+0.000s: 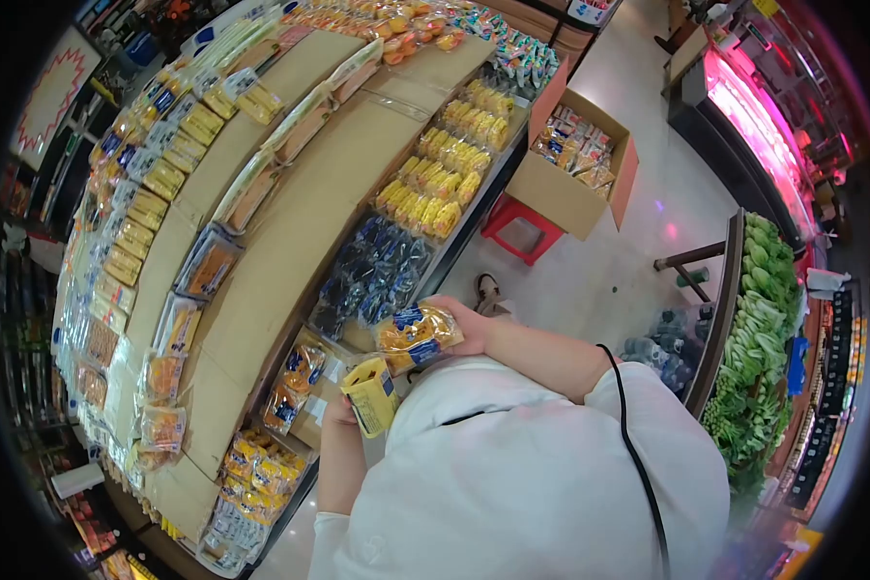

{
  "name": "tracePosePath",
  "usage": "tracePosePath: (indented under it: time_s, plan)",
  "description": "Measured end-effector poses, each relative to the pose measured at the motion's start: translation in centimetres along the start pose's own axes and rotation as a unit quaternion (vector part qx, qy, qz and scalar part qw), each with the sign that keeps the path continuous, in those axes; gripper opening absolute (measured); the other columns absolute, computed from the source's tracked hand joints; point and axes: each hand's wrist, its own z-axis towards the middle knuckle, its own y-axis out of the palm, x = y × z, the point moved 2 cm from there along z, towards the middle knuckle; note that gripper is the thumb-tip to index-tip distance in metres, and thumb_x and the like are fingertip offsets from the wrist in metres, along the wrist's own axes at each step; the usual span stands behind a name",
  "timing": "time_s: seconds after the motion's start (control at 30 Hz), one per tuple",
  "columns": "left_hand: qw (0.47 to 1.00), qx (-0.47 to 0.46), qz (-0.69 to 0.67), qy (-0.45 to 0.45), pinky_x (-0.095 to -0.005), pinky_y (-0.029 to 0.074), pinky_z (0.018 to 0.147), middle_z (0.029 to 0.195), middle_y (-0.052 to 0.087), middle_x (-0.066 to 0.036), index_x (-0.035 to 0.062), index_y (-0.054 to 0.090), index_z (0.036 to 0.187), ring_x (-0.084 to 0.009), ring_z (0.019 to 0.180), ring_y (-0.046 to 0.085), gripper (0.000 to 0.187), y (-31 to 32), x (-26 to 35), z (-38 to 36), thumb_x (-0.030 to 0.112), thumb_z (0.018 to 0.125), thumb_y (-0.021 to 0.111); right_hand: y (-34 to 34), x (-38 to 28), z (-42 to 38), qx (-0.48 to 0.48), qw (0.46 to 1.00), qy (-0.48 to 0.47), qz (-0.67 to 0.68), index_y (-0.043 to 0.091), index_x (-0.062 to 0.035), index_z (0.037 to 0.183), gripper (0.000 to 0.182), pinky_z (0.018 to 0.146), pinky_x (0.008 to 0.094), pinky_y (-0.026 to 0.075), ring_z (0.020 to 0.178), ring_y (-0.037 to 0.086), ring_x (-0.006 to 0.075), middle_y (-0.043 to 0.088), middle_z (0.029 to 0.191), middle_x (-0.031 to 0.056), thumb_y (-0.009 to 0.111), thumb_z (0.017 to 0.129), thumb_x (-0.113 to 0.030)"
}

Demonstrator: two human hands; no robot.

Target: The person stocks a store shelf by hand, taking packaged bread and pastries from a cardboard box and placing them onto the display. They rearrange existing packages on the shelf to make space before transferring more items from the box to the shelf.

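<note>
Shop floor (590,290) right, cardboard-covered shelf (300,208) left; I see the left hand (339,412) gripping a yellow packet (371,396), right hand (468,326) a clear bag (414,334).

Txt on held pkgs' labels (406,317) too sm. & blurry to read.

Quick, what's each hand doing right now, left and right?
Left hand: closed, holding a yellow pack.
Right hand: closed, holding a clear-wrapped pack with blue print.
</note>
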Motion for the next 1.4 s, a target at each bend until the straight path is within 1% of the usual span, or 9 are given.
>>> tracePosePath:
  time_s: [0.17, 0.37, 0.67, 0.8, 0.87, 0.93, 1.03, 1.17, 1.4]
  plan:
    - [0.999, 0.035, 0.008, 0.025, -0.0561, 0.048, 0.098, 0.125, 0.059, -0.006, 0.0060, 0.039, 0.143, -0.0269, 0.110, 0.062, 0.104, 2.8, 2.5, 8.2, 0.042, 0.061, 0.090, -2.5, -7.7, -1.3, -0.006, 0.993, -0.025, -0.115, 0.045, -0.0082, 0.138, 0.046, 0.099, 0.0398, 0.049, 0.122, 0.056, 0.0242, 0.053, 0.137, 0.0126, 0.042, 0.102, -0.037]
    - [0.980, 0.160, 0.114, 0.032, -0.0490, 0.048, 0.098, 0.130, 0.057, -0.008, 0.0055, 0.041, 0.142, -0.0271, 0.111, 0.062, 0.102, 4.6, 3.0, 22.9, 0.046, 0.061, 0.089, -8.3, -20.0, -6.3, 0.082, 0.976, -0.150, -0.135, 0.039, -0.0090, 0.133, 0.048, 0.099, 0.0419, 0.049, 0.123, 0.053, 0.0224, 0.052, 0.133, 0.0074, 0.064, 0.093, -0.012]
    - [0.989, 0.068, 0.130, -0.014, -0.0475, 0.055, 0.085, 0.124, 0.060, -0.015, 0.0098, 0.044, 0.139, -0.0349, 0.108, 0.062, 0.090, 10.9, 4.5, 47.8, 0.061, 0.072, 0.074, -17.9, -41.6, -17.7, 0.143, 0.943, -0.251, -0.162, 0.045, -0.0064, 0.131, 0.047, 0.098, 0.0376, 0.047, 0.116, 0.056, 0.0203, 0.056, 0.128, 0.0065, 0.066, 0.089, -0.008]
    - [0.988, 0.127, 0.083, 0.033, -0.0462, 0.056, 0.084, 0.130, 0.054, -0.015, 0.0103, 0.042, 0.141, -0.0323, 0.107, 0.062, 0.086, 12.9, 4.0, 53.0, 0.057, 0.076, 0.074, -25.4, -51.0, -23.3, 0.308, 0.874, -0.373, -0.050, 0.047, -0.0063, 0.133, 0.048, 0.096, 0.0356, 0.047, 0.114, 0.055, 0.0186, 0.059, 0.122, 0.0059, 0.067, 0.090, -0.014]
    - [0.983, 0.170, 0.071, 0.026, -0.0460, 0.056, 0.084, 0.129, 0.054, -0.015, 0.0104, 0.041, 0.141, -0.0318, 0.107, 0.063, 0.086, 12.1, 3.6, 53.6, 0.056, 0.076, 0.074, -31.6, -55.6, -24.7, 0.411, 0.808, -0.395, -0.152, 0.047, -0.0068, 0.132, 0.046, 0.096, 0.0356, 0.046, 0.113, 0.056, 0.0184, 0.061, 0.120, 0.0061, 0.066, 0.090, -0.014]
    - [0.976, 0.209, 0.064, 0.011, -0.0458, 0.056, 0.084, 0.126, 0.056, -0.015, 0.0096, 0.041, 0.141, -0.0316, 0.107, 0.062, 0.085, 11.1, 3.1, 53.6, 0.055, 0.077, 0.074, -36.1, -59.0, -24.5, 0.392, 0.802, -0.440, -0.101, 0.047, -0.0068, 0.131, 0.046, 0.094, 0.0364, 0.047, 0.111, 0.057, 0.0186, 0.060, 0.120, 0.0062, 0.066, 0.090, -0.011]
    - [0.964, 0.228, 0.136, 0.003, -0.0457, 0.055, 0.085, 0.124, 0.057, -0.015, 0.0074, 0.041, 0.139, -0.0313, 0.107, 0.062, 0.083, 11.5, 3.2, 54.1, 0.050, 0.077, 0.076, -42.1, -61.6, -22.1, 0.443, 0.770, -0.437, -0.143, 0.048, -0.0061, 0.129, 0.046, 0.093, 0.0376, 0.047, 0.110, 0.057, 0.0198, 0.060, 0.120, 0.0068, 0.068, 0.088, -0.009]
    - [0.953, 0.265, 0.143, -0.018, -0.0454, 0.055, 0.086, 0.122, 0.058, -0.015, 0.0051, 0.041, 0.139, -0.0312, 0.107, 0.062, 0.082, 11.5, 2.9, 54.8, 0.045, 0.076, 0.077, -44.1, -60.3, -18.7, 0.419, 0.842, -0.317, -0.120, 0.048, -0.0050, 0.126, 0.049, 0.091, 0.0390, 0.049, 0.109, 0.058, 0.0204, 0.060, 0.120, 0.0080, 0.073, 0.085, -0.009]
    - [0.927, 0.267, 0.259, -0.049, -0.0370, 0.049, 0.095, 0.128, 0.054, -0.013, 0.0041, 0.039, 0.140, -0.0240, 0.114, 0.057, 0.075, 12.0, 3.8, 57.8, 0.020, 0.077, 0.077, -47.5, -59.8, -18.1, 0.564, 0.738, -0.226, -0.292, 0.050, -0.0029, 0.128, 0.053, 0.090, 0.0379, 0.050, 0.107, 0.060, 0.0228, 0.063, 0.116, 0.0119, 0.075, 0.084, -0.020]
